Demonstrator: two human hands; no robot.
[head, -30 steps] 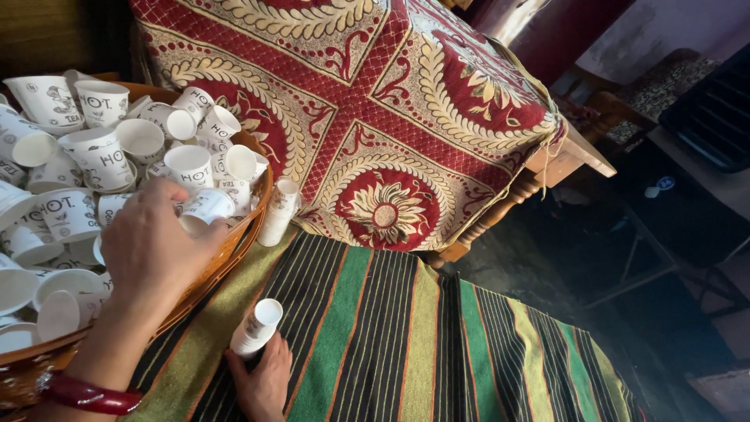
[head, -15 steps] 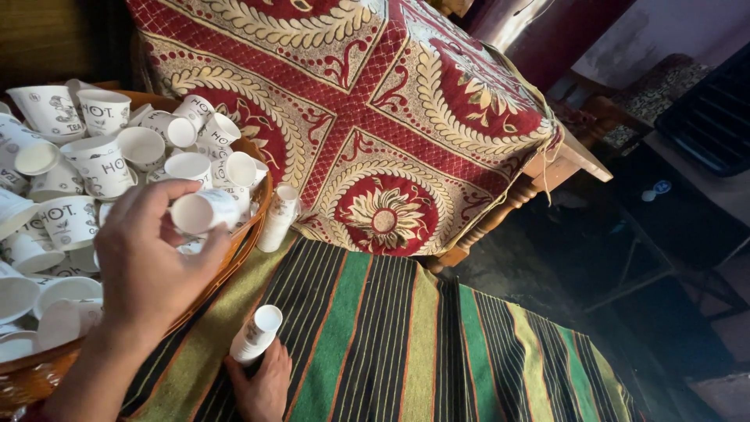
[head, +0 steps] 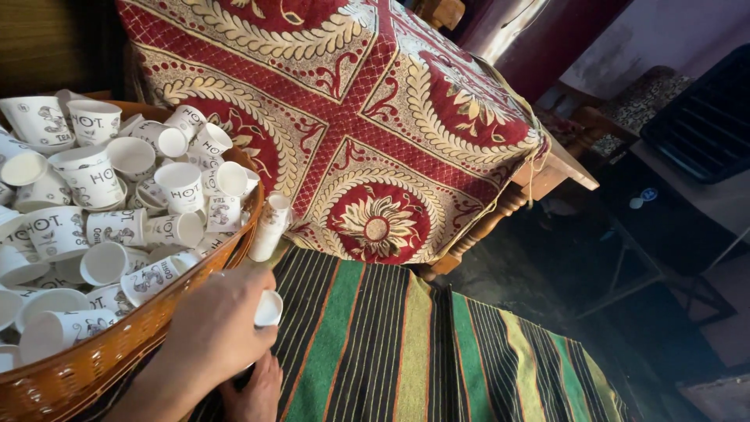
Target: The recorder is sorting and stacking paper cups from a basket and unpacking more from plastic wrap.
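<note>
Left hand [head: 215,328] curled round white paper cup [head: 268,308] beside wicker basket [head: 94,359] of loose cups; right hand [head: 258,387] below, on striped cloth [head: 375,352], grip hidden, cannot tell

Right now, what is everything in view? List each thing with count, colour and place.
paper cups: too many to count, white with dark print, heaped in the basket at left
wicker basket: one, brown, left edge
stack of paper cups: one, white, leaning at the basket's rim
patterned cloth: one, red and gold, draped over a wooden table at centre
table leg: one, brown turned wood, below the cloth's right corner
striped cloth: one, green, black, red and yellow, bottom centre
paper cup: one, white, held in the left hand
left hand: lower left, beside the basket, gripping that cup
right hand: bottom edge, under the left hand, mostly hidden
</note>
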